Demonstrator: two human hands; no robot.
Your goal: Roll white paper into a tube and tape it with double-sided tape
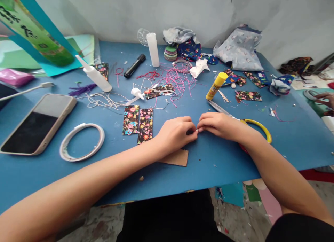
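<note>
My left hand [180, 130] and my right hand [215, 123] meet fingertip to fingertip low over the blue table. Both are closed in a pinch, and a tiny white bit shows between them, too small to name. Below my left wrist lies a brown cardboard piece [177, 157], partly covered by the forearm. Two floral fabric-covered rectangles [130, 120] rest left of that hand. Scissors [257, 125] with yellow and red handles lie partly under my right wrist. A yellow glue stick [216, 86] stands beyond my right hand.
On the left are a phone [39, 125], a roll of white tape [82, 142], a white nozzle bottle [97, 78] and a green bottle [39, 36]. Tangled pink cord [180, 76], a black marker [135, 65] and crumpled fabric [238, 48] lie farther back. Another person's hand [325, 99] shows at far right.
</note>
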